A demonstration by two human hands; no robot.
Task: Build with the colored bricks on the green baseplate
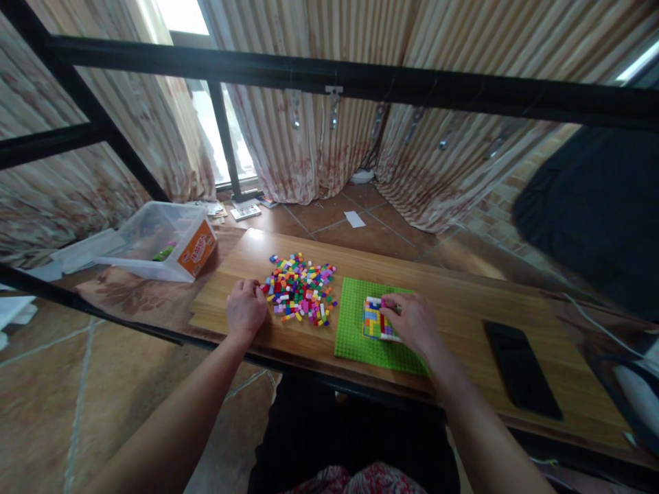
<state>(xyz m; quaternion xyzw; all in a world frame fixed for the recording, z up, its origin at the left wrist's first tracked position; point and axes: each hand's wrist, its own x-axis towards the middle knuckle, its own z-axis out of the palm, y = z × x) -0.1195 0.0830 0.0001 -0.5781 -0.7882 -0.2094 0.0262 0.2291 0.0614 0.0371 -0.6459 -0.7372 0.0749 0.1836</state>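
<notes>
My left hand [247, 307] rests at the left edge of a loose pile of small coloured toy bricks [303, 291]. Its fingers are curled together, and a red brick shows beside the fingertips; what they hold, if anything, is hidden. My right hand [413, 321] is over a green studded baseplate [353, 315], its thumb and forefinger pinching a small magenta brick [384, 302]. Just beneath is a low block of joined bricks [371, 321] in white, yellow, blue, red and purple, fixed on the baseplate. The hand covers the block's right side.
The wooden board [458, 309] also carries a black phone [522, 369] at the right. A clear plastic bin [149, 240] with an orange label stands at the left. A black metal bar [309, 68] crosses above, before striped curtains [319, 151]. A white cable lies at far right.
</notes>
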